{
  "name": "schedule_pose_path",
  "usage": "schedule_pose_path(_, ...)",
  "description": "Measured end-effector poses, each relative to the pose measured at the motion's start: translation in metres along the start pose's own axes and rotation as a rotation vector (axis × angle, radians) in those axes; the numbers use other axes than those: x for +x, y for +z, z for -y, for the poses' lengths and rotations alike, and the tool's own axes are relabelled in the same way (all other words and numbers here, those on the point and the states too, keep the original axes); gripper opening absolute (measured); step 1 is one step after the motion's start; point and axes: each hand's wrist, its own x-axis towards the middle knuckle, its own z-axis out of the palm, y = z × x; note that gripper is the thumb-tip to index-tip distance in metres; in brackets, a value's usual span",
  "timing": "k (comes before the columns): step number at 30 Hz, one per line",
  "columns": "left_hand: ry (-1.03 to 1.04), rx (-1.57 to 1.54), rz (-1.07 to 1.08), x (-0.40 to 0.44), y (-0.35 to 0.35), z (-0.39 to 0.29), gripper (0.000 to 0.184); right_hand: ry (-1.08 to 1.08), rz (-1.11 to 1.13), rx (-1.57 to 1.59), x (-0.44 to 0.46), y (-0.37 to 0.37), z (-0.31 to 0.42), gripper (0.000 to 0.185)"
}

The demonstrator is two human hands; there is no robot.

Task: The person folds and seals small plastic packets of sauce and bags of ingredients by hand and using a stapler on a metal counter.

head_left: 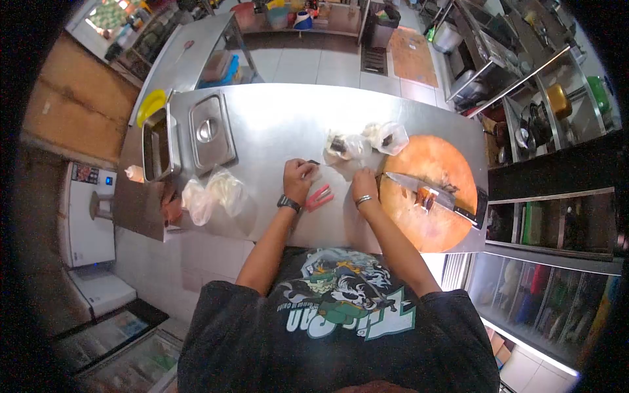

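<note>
My left hand [299, 178], with a watch on its wrist, is closed over the steel table, and a small dark piece shows at its fingertips. My right hand [364, 183], with a bracelet, is closed at the near edge of a clear plastic bag [354, 148] with dark contents; what its fingers hold is too small to make out. A red stapler-like tool [319, 198] lies between my hands, nearer the left. Beyond my right hand sits another filled bag [386, 137]. A knife [419, 186] and a small brown packet [426, 198] lie on the round wooden board [419, 229].
Two whitish bags [213, 196] lie at the table's left. Behind them are a steel lid [213, 131] and a deep steel container [157, 145]. A yellow bowl [152, 107] stands at the far left corner. Shelves [524, 124] with pans line the right.
</note>
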Motion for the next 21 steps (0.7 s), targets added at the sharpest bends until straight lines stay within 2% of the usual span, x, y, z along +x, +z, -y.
schedule_pose_path(1, -0.004, 0.042, 0.048, -0.006, 0.004, 0.007, 0.012, 0.000, 0.005, 0.000, 0.000, 0.012, -0.004, 0.022)
schedule_pose_path(3, -0.011, 0.044, 0.082, -0.017, 0.010, 0.017, 0.011, 0.009, -0.251, 0.013, -0.002, 0.023, -0.006, 0.013)
schedule_pose_path(4, -0.016, 0.047, 0.100, -0.022, 0.012, 0.021, 0.011, 0.008, -0.246, 0.013, -0.008, 0.023, -0.007, 0.013)
schedule_pose_path(6, 0.002, 0.048, 0.096, -0.032, 0.013, 0.026, 0.009, -0.006, -0.273, 0.427, -0.023, 0.013, -0.010, 0.016)
schedule_pose_path(7, 0.024, 0.048, 0.072, -0.035, 0.011, 0.024, 0.007, -0.014, -0.265, 0.427, -0.032, 0.010, -0.009, 0.016)
schedule_pose_path(9, 0.065, 0.056, 0.069, -0.034, 0.004, 0.016, 0.006, 0.129, -0.206, 0.752, -0.053, 0.005, -0.005, 0.022)
schedule_pose_path(10, 0.119, 0.058, 0.071, -0.032, 0.002, 0.014, 0.006, 0.123, -0.200, 0.753, -0.061, 0.008, -0.009, 0.022)
schedule_pose_path(12, 0.118, 0.056, 0.114, -0.028, 0.001, 0.014, 0.006, 0.281, 0.115, 1.321, -0.075, 0.010, -0.022, 0.029)
schedule_pose_path(13, 0.119, 0.048, 0.160, -0.028, 0.002, 0.016, 0.006, 0.278, 0.120, 1.317, -0.086, 0.001, -0.023, 0.029)
schedule_pose_path(15, 0.147, 0.068, 0.185, -0.027, 0.003, 0.022, 0.005, 0.347, 0.294, 1.478, -0.112, -0.028, -0.031, 0.018)
schedule_pose_path(16, 0.179, 0.084, 0.215, -0.027, 0.004, 0.026, 0.005, 0.349, 0.294, 1.479, -0.119, -0.040, -0.032, 0.018)
schedule_pose_path(18, 0.136, 0.076, 0.229, -0.030, 0.007, 0.032, 0.004, 0.411, 0.357, 1.786, -0.135, -0.059, -0.036, 0.023)
schedule_pose_path(21, 0.106, 0.069, 0.252, -0.024, 0.006, 0.029, 0.008, 0.338, 0.432, 1.824, -0.148, -0.082, -0.050, 0.029)
